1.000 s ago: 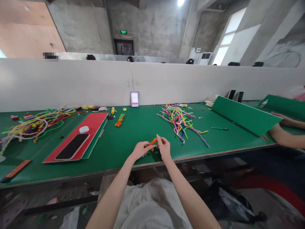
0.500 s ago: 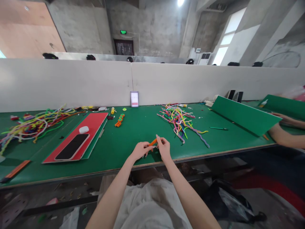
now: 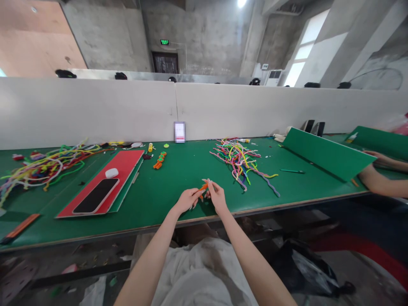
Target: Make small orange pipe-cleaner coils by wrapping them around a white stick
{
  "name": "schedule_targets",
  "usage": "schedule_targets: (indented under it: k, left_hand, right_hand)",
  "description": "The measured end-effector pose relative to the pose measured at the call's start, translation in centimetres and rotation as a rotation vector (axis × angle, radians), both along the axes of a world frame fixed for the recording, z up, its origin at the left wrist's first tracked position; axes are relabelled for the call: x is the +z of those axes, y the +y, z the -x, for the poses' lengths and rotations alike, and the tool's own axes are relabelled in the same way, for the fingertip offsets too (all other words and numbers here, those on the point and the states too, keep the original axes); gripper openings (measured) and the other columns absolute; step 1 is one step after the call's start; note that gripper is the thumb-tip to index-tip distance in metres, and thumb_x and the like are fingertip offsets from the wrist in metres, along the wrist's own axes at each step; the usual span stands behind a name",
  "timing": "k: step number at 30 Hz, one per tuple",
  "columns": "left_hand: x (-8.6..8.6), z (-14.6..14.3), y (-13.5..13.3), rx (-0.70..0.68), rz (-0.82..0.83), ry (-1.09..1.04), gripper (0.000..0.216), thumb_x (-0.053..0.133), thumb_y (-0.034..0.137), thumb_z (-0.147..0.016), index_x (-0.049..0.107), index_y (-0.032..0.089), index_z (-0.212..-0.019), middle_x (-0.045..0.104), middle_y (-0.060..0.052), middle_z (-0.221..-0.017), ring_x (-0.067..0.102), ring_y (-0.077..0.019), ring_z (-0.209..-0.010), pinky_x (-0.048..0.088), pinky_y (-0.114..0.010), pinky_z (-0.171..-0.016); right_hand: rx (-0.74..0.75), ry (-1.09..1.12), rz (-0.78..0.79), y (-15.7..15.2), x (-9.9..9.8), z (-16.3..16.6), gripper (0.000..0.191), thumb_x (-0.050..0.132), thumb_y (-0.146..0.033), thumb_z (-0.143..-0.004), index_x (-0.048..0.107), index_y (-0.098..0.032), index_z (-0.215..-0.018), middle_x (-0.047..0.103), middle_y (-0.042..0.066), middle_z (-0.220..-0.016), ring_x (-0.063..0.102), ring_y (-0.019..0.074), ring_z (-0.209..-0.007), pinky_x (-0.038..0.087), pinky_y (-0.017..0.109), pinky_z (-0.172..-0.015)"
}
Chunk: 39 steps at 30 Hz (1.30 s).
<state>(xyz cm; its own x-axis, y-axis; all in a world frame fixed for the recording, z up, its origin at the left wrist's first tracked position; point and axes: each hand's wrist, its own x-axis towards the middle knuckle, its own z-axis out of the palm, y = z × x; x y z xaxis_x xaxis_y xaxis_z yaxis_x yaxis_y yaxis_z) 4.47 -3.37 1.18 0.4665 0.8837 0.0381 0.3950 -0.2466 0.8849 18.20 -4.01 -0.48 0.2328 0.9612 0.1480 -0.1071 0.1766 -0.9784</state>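
Observation:
My left hand (image 3: 186,199) and my right hand (image 3: 217,196) meet just above the near edge of the green table (image 3: 178,170). Both pinch a short orange pipe cleaner (image 3: 203,186) between their fingertips. A loose pile of multicoloured pipe cleaners (image 3: 240,160) lies a little beyond my right hand. A finished orange and green twisted piece (image 3: 160,160) rests further back, toward the left.
A red board (image 3: 126,163) with a black phone (image 3: 96,195) and a white earbud case (image 3: 112,173) lies left. More pipe cleaners (image 3: 41,165) sprawl far left. A small phone (image 3: 179,131) leans on the white partition. Another person's arms (image 3: 379,180) rest by green boards (image 3: 328,155) at right.
Both hands have shifted slightly away from me, still working the orange pipe cleaner; its visible end looks shorter between the fingers.

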Motion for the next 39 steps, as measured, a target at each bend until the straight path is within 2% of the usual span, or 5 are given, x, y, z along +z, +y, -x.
schedule_targets:
  k: [9, 19, 30, 35, 39]
  left_hand:
    - [-0.09, 0.12, -0.1, -0.002, -0.004, 0.014, 0.044, 0.042, 0.056, -0.077, 0.051, 0.016, -0.064, 0.043, 0.007, -0.039, 0.041, -0.007, -0.034, 0.031, -0.018, -0.041]
    - [-0.1, 0.1, -0.21, 0.0, -0.007, 0.043, 0.045, 0.045, 0.059, -0.074, 0.055, 0.015, -0.068, 0.045, 0.006, -0.04, 0.04, -0.007, -0.034, 0.03, -0.018, -0.04]
    - [0.3, 0.14, -0.4, -0.021, -0.037, 0.065, 0.048, 0.043, 0.059, -0.075, 0.058, 0.015, -0.063, 0.043, 0.006, -0.036, 0.038, -0.007, -0.033, 0.031, -0.019, -0.043]
    - [0.21, 0.13, -0.32, -0.02, -0.026, 0.067, 0.048, 0.041, 0.058, -0.076, 0.058, 0.015, -0.064, 0.042, 0.007, -0.035, 0.038, -0.0071, -0.033, 0.031, -0.019, -0.044]
    - [-0.03, 0.16, -0.07, -0.011, -0.004, 0.061, 0.048, 0.038, 0.058, -0.078, 0.055, 0.016, -0.064, 0.041, 0.007, -0.035, 0.039, -0.0072, -0.033, 0.031, -0.019, -0.043]
  right_hand:
    - [-0.007, 0.047, -0.016, 0.0, 0.01, -0.13, 0.042, 0.058, -0.051, -0.068, 0.069, -0.012, -0.077, 0.061, 0.003, -0.063, 0.04, 0.0061, -0.041, 0.033, 0.02, -0.038]
    - [-0.11, 0.013, -0.012, 0.0, 0.02, -0.07, 0.039, 0.061, -0.051, -0.065, 0.067, -0.012, -0.064, 0.041, -0.005, -0.037, 0.033, 0.0073, -0.036, 0.027, 0.021, -0.037]
    - [-0.148, -0.006, -0.03, 0.2, -0.49, -0.01, 0.04, 0.063, -0.051, -0.062, 0.047, -0.017, -0.048, 0.036, -0.008, -0.035, 0.031, 0.0061, -0.033, 0.025, 0.021, -0.036]
    - [-0.11, 0.004, -0.031, 0.31, -0.64, 0.01, 0.042, 0.061, -0.052, -0.065, 0.043, -0.018, -0.049, 0.033, -0.009, -0.035, 0.03, 0.0055, -0.033, 0.026, 0.02, -0.035]
    - [-0.03, 0.004, -0.018, 0.22, -0.42, 0.02, 0.041, 0.054, -0.055, -0.07, 0.056, -0.015, -0.062, 0.038, -0.007, -0.037, 0.036, 0.0069, -0.034, 0.031, 0.02, -0.037]
